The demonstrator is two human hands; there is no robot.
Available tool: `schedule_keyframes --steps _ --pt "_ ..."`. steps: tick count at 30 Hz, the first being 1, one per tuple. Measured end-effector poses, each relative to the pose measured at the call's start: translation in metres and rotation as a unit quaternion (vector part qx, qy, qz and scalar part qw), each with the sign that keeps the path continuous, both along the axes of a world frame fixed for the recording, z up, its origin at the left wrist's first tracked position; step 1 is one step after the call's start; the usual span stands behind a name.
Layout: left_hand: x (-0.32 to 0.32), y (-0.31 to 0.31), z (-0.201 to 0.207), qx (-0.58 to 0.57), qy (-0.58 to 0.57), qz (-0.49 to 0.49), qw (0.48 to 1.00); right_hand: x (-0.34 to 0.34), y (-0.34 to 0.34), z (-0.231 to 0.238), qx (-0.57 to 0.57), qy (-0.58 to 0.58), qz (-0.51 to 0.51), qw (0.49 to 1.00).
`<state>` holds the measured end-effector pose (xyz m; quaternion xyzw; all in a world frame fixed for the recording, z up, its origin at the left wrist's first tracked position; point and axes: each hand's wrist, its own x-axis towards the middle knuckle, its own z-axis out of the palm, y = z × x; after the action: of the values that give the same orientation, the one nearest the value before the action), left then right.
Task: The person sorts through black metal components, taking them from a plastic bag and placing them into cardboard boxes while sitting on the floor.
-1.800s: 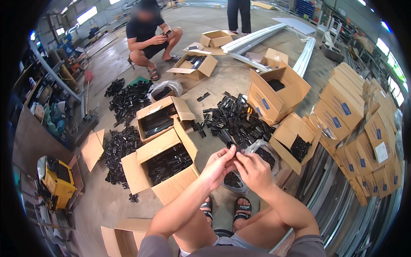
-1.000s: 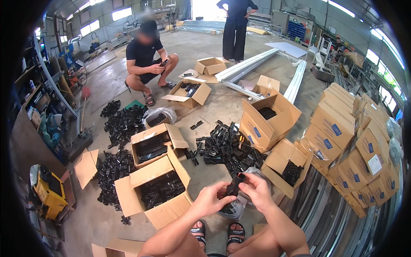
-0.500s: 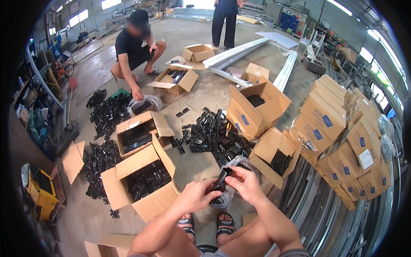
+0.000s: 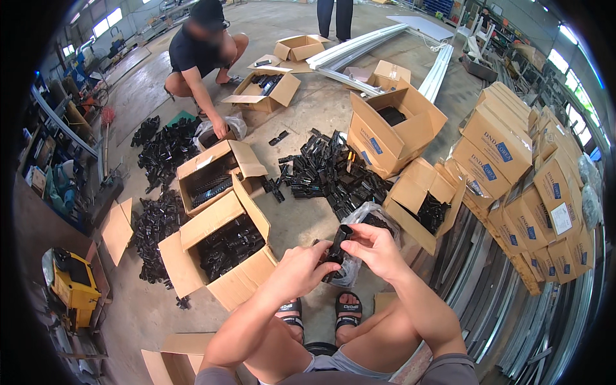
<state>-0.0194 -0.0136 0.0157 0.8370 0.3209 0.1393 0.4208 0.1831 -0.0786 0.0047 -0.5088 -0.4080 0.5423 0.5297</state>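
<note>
My left hand [image 4: 301, 269] and my right hand [image 4: 375, 247] meet over my knees, both gripping a small black plastic part [image 4: 339, 242]. Just beneath them lies a clear plastic bag [image 4: 369, 218] with more black parts inside. An open cardboard box [image 4: 221, 247] full of black parts stands left of my left hand. A heap of loose black parts [image 4: 330, 173] covers the concrete floor ahead of my hands. My sandalled feet [image 4: 321, 314] show below.
A crouching person [image 4: 202, 54] reaches into a bag [image 4: 221, 128] at the far left. Another person's legs [image 4: 333, 16] stand at the top. Open boxes [image 4: 391, 128] and stacked sealed boxes [image 4: 513, 160] fill the right. White metal profiles [image 4: 378, 48] lie beyond. A yellow machine [image 4: 74, 285] sits lower left.
My view has shifted, with my hands lower in the picture, still holding the black part over the bag. The crouching person has gone from handling something in both hands to reaching down to a bag.
</note>
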Motion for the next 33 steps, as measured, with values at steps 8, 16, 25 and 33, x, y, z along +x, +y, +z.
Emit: schedule_keyframes --steps 8,16,25,33 --pt "0.001 0.001 0.007 0.054 0.036 0.005 0.998 -0.002 -0.001 -0.001 0.035 -0.062 0.003 0.997" --pt "0.006 -0.001 -0.005 -0.094 -0.116 0.016 0.989 0.007 -0.002 -0.004 0.051 -0.013 -0.018 0.998" --pt "0.008 0.01 -0.025 -0.306 -0.126 -0.008 0.944 0.01 0.002 -0.004 0.028 0.025 -0.06 0.997" --pt "0.004 0.003 -0.008 -0.246 -0.157 0.041 0.956 0.019 0.009 -0.005 -0.017 0.046 0.002 0.999"
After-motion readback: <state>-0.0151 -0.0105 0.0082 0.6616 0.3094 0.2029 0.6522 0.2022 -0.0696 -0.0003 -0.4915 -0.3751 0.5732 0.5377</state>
